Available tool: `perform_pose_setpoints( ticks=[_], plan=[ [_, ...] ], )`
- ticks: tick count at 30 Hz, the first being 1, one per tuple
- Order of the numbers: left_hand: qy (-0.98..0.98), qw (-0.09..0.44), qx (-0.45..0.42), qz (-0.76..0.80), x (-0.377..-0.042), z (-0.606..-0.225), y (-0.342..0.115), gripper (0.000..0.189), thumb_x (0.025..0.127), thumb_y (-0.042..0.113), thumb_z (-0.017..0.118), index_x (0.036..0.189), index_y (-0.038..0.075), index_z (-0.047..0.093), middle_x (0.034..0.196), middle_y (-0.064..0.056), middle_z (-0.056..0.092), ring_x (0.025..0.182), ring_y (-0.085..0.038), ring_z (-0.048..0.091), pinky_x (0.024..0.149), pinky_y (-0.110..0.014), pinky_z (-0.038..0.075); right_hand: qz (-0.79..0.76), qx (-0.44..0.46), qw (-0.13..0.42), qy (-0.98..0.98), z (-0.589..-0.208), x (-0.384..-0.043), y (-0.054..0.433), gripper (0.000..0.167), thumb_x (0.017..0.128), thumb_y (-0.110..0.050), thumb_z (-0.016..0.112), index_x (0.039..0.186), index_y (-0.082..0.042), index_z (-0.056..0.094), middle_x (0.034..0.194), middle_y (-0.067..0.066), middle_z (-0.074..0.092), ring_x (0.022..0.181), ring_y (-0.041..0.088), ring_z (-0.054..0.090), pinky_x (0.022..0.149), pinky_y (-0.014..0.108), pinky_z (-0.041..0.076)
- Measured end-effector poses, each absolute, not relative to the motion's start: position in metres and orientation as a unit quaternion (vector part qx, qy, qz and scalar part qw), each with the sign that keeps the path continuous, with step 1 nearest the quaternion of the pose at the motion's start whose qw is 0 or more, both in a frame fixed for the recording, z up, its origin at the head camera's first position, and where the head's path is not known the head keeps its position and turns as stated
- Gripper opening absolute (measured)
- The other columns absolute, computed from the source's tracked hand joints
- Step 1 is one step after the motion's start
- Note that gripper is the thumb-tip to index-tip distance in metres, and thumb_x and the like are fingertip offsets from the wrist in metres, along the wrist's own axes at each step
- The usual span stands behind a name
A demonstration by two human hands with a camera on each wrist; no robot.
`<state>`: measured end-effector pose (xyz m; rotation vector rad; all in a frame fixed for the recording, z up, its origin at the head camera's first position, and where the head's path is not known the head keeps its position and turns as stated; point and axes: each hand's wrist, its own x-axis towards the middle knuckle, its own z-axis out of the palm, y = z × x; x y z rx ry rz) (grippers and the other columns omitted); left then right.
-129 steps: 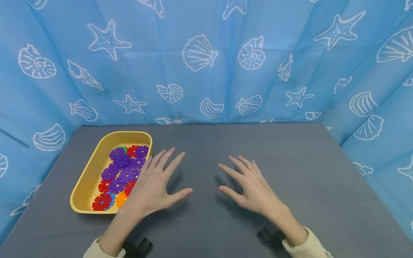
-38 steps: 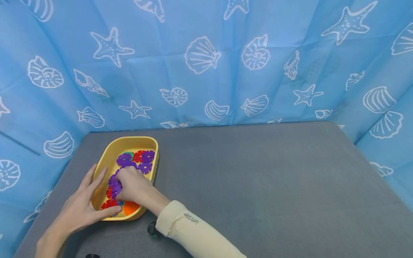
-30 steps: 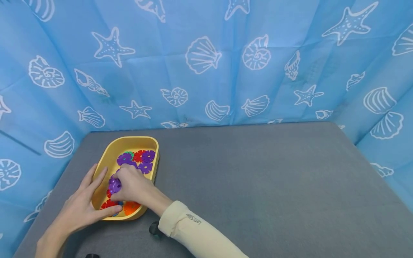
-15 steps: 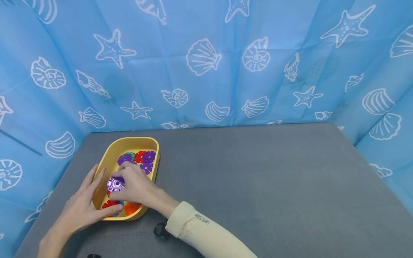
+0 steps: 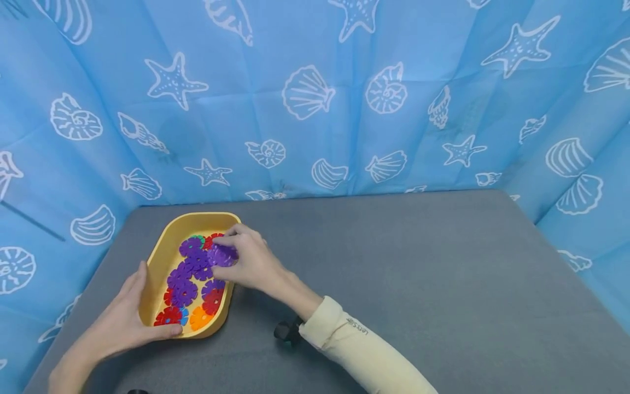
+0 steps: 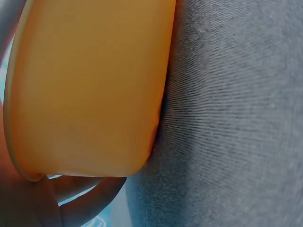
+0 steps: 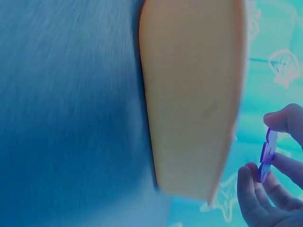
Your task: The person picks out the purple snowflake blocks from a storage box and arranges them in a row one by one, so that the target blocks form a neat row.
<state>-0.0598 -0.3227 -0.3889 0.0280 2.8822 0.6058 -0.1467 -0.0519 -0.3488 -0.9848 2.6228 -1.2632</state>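
Observation:
A yellow plastic tray [image 5: 164, 251] holds several flower-shaped snowflake building discs, mostly purple [image 5: 184, 293], with red, orange, blue and green ones. My left hand [image 5: 115, 323] grips the tray's near-left corner, its thumb lying across the front rim. In the left wrist view, its fingers [image 6: 90, 201] curve round the outer wall [image 6: 90, 94]. Over the tray's right side, my right hand [image 5: 253, 260] pinches a purple snowflake disc [image 5: 223, 255] between thumb and fingers. The right wrist view shows this disc [image 7: 267, 153] edge-on, raised beyond the tray's rim.
The tray stands at the left of a table covered with grey cloth [image 5: 394, 284]. A blue curtain [image 5: 305, 137] with white shells and starfish hangs behind and at both sides. A black wrist camera [image 5: 287, 331] sits below the right wrist.
My hands went from apart over the table to the tray. The left took hold of its corner; the right reached in, took a purple disc and has now moved up and right with it.

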Motion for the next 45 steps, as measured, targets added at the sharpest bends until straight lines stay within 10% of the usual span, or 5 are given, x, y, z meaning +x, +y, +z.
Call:
perform_pose_setpoints(
  ticks=[27, 45],
  plan=[
    [0.979, 0.104, -0.030, 0.170, -0.058, -0.387, -0.316, 0.143, 0.076, 0.074, 0.072, 0.159, -0.002, -0.016, 0.143, -0.037, 0.032, 0.113, -0.047, 0.049, 0.083, -0.059, 0.059, -0.351, -0.253, 0.056, 0.900, -0.387, -0.169, 0.022, 0.056, 0.079, -0.016, 0.085, 0.130, 0.000, 0.068, 0.119, 0.014, 0.066, 0.109, 0.029, 0.063, 0.095, 0.044, 0.054],
    [0.976, 0.115, -0.041, 0.178, -0.056, -0.386, -0.312, 0.144, 0.076, 0.076, 0.071, 0.159, -0.001, -0.018, 0.142, -0.036, 0.031, 0.108, -0.042, 0.052, 0.079, -0.057, 0.060, -0.330, -0.266, 0.065, 0.903, -0.400, -0.167, 0.016, 0.053, 0.076, -0.017, 0.086, 0.124, 0.000, 0.072, 0.113, 0.014, 0.069, 0.103, 0.027, 0.065, 0.091, 0.038, 0.057]
  ],
)
